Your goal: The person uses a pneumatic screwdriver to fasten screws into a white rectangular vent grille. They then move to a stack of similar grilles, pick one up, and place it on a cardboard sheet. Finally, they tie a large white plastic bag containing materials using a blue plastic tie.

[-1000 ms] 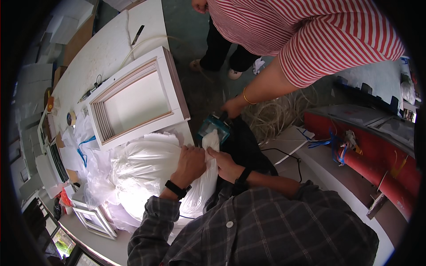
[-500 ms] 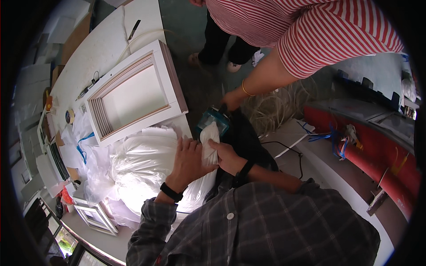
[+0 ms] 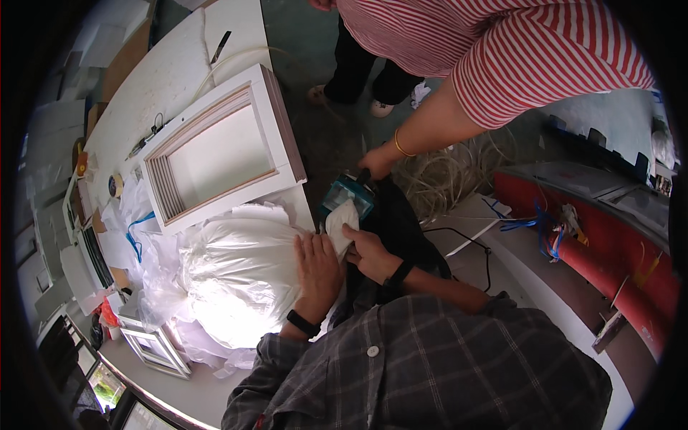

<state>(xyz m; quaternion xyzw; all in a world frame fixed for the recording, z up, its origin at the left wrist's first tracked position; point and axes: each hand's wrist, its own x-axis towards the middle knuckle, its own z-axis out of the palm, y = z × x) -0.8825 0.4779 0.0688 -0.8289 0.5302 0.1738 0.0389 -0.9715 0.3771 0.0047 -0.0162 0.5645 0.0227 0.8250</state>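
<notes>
A large, full white plastic bag [image 3: 236,265] lies on the white table, its gathered end [image 3: 342,221] pointing away from me. Wrapped over the bag beside this end is my left hand [image 3: 319,266], fingers close together and thumb hidden. My right hand [image 3: 369,254] pinches the gathered end from the right. Just beyond it, a co-worker's hand [image 3: 376,163] grips the dark handle of a teal device [image 3: 347,197], which meets the tip of the bag; its exact kind is unclear.
White stacked frames [image 3: 222,147] stand on the table [image 3: 240,29], behind the bag. A knife [image 3: 221,46] lies farther back. Clear strapping [image 3: 444,183] is heaped on the floor. To the right runs a red machine part [image 3: 609,276]. A small white frame [image 3: 154,350] sits at left.
My left hand has shifted right and down along the bag, fingers now flatter. My right hand has moved slightly right with the gathered end. The co-worker's teal device has barely moved.
</notes>
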